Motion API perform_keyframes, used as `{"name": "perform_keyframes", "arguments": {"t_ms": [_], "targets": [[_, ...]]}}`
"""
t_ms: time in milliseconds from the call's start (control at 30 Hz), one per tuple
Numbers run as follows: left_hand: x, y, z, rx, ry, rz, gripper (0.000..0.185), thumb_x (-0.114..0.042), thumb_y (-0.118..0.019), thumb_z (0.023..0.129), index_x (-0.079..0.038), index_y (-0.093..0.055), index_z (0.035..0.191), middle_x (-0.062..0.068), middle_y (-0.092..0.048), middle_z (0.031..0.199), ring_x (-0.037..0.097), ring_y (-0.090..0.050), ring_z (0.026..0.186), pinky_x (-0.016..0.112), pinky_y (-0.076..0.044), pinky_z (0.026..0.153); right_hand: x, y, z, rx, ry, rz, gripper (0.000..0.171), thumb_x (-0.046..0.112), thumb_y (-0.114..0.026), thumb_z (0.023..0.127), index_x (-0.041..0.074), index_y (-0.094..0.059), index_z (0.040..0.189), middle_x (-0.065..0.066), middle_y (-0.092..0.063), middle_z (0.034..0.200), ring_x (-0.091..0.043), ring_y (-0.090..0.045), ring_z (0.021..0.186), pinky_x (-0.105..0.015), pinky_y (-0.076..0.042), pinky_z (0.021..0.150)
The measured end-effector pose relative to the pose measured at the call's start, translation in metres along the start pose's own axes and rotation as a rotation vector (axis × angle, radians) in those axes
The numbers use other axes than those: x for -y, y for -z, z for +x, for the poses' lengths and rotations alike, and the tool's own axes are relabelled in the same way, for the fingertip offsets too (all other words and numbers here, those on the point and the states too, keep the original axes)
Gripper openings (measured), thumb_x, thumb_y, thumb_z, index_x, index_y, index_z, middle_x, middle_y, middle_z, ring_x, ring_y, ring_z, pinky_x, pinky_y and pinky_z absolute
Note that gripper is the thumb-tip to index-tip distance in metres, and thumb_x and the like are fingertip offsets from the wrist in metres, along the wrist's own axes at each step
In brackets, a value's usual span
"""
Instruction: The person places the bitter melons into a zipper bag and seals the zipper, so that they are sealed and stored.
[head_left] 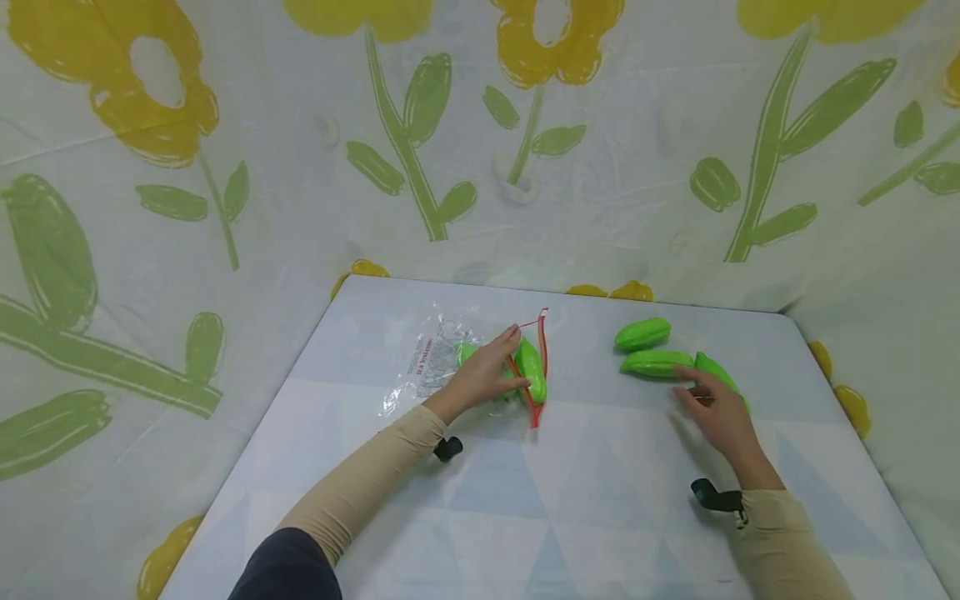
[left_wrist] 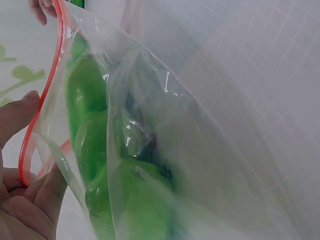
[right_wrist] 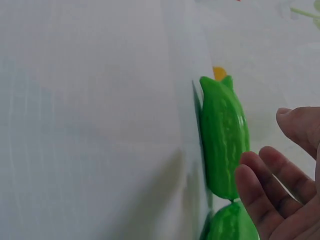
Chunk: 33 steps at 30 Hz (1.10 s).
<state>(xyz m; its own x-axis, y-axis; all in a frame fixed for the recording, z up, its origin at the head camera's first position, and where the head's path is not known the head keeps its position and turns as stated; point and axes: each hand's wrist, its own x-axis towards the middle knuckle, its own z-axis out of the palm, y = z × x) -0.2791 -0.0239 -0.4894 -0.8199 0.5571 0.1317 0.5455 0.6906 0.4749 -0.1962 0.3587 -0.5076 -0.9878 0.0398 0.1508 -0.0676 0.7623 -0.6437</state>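
head view: right of the clear bag (head_left: 431, 367), nearest, the right hand (head_left: 718, 417) has fingers loosely parted, holding nothing; whether they touch the loose green pieces (head_left: 654, 363) i can't tell. beyond, the left hand (head_left: 480, 371) grips the bag's red edge (left_wrist: 53, 70), bagged green pieces (head_left: 532, 371) inside.

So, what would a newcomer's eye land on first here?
Probably the three vivid green vegetable-shaped pieces loose on the table's right half, with the right hand close by. Next, the clear bag left of them, more green pieces inside, its red-edged mouth held by the left hand. Behind, large yellow flowers.
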Motion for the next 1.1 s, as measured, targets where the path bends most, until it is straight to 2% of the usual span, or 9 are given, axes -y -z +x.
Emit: {"name": "perform_keyframes", "arguments": {"t_ms": [100, 200, 333, 400, 533, 667, 833, 900, 1100], "targets": [[0.000, 0.000, -0.001, 0.003, 0.006, -0.001, 0.091, -0.044, -0.071, 0.079, -0.003, -0.025, 0.146, 0.007, -0.018, 0.154, 0.020, -0.023, 0.138, 0.033, -0.027, 0.110, -0.002, 0.007, -0.001, -0.028, -0.003, -0.018, 0.047, 0.037, -0.052, 0.094, 0.013, -0.050, 0.134, -0.020, -0.051, 0.128, -0.039, -0.057, 0.101, -0.054, -0.047, 0.080], [0.000, 0.001, -0.001, 0.010, 0.010, 0.000, 0.092, -0.045, -0.070, 0.079, -0.005, -0.023, 0.147, 0.005, -0.016, 0.154, 0.019, -0.022, 0.139, 0.032, -0.027, 0.110, -0.005, 0.013, -0.002, -0.067, 0.011, -0.036, 0.044, 0.033, -0.054, 0.094, 0.011, -0.053, 0.132, -0.019, -0.052, 0.128, -0.033, -0.059, 0.098, -0.050, -0.048, 0.079], [0.000, 0.001, 0.000, 0.010, 0.005, 0.001, 0.091, -0.044, -0.071, 0.079, -0.004, -0.024, 0.147, 0.008, -0.018, 0.154, 0.020, -0.022, 0.139, 0.033, -0.027, 0.110, -0.011, 0.021, -0.003, -0.119, 0.008, -0.070, 0.041, 0.031, -0.057, 0.093, 0.012, -0.056, 0.129, -0.015, -0.055, 0.125, -0.006, -0.056, 0.090, -0.029, -0.049, 0.074], [0.000, 0.001, -0.001, 0.010, 0.005, 0.000, 0.091, -0.044, -0.071, 0.079, -0.004, -0.024, 0.146, 0.008, -0.018, 0.154, 0.020, -0.022, 0.139, 0.033, -0.027, 0.110, -0.014, 0.025, -0.004, -0.132, 0.000, -0.080, 0.041, 0.030, -0.058, 0.092, 0.013, -0.056, 0.129, -0.015, -0.056, 0.124, 0.002, -0.050, 0.088, -0.020, -0.045, 0.071], [0.001, 0.000, -0.001, 0.011, 0.009, 0.001, 0.091, -0.045, -0.070, 0.079, -0.004, -0.024, 0.146, 0.005, -0.016, 0.154, 0.019, -0.022, 0.139, 0.032, -0.027, 0.110, -0.021, 0.030, -0.004, -0.149, -0.022, -0.098, 0.042, 0.032, -0.057, 0.092, 0.014, -0.055, 0.130, -0.014, -0.056, 0.123, -0.005, -0.051, 0.089, -0.014, -0.041, 0.068], [0.002, -0.002, 0.000, 0.007, 0.013, 0.007, 0.092, -0.046, -0.070, 0.079, -0.006, -0.024, 0.147, 0.005, -0.016, 0.154, 0.019, -0.022, 0.139, 0.032, -0.027, 0.110, -0.025, 0.034, -0.004, -0.154, -0.037, -0.119, 0.042, 0.032, -0.056, 0.093, 0.013, -0.055, 0.131, -0.017, -0.055, 0.124, -0.022, -0.053, 0.096, -0.022, -0.041, 0.070], [0.002, -0.002, 0.000, 0.008, 0.018, 0.003, 0.092, -0.046, -0.070, 0.078, -0.007, -0.024, 0.147, 0.006, -0.018, 0.154, 0.018, -0.022, 0.139, 0.032, -0.027, 0.110, -0.028, 0.035, -0.005, -0.145, -0.044, -0.122, 0.042, 0.025, -0.057, 0.093, 0.007, -0.053, 0.132, -0.026, -0.048, 0.128, -0.040, -0.047, 0.105, -0.049, -0.042, 0.078], [0.002, -0.002, 0.000, 0.009, 0.018, 0.000, 0.092, -0.046, -0.070, 0.079, -0.006, -0.024, 0.147, 0.007, -0.018, 0.154, 0.018, -0.022, 0.139, 0.032, -0.027, 0.110, -0.031, 0.035, -0.005, -0.138, -0.064, -0.117, 0.042, 0.024, -0.056, 0.093, 0.006, -0.052, 0.132, -0.027, -0.046, 0.130, -0.043, -0.045, 0.109, -0.055, -0.040, 0.083], [0.000, -0.001, 0.000, 0.012, 0.017, 0.009, 0.091, -0.044, -0.071, 0.079, -0.005, -0.024, 0.147, 0.008, -0.019, 0.154, 0.019, -0.022, 0.139, 0.032, -0.026, 0.110, -0.039, 0.034, -0.008, -0.049, -0.155, -0.097, 0.047, 0.030, -0.053, 0.094, 0.005, -0.049, 0.134, -0.027, -0.040, 0.136, -0.047, -0.040, 0.117, -0.058, -0.041, 0.087]]}}
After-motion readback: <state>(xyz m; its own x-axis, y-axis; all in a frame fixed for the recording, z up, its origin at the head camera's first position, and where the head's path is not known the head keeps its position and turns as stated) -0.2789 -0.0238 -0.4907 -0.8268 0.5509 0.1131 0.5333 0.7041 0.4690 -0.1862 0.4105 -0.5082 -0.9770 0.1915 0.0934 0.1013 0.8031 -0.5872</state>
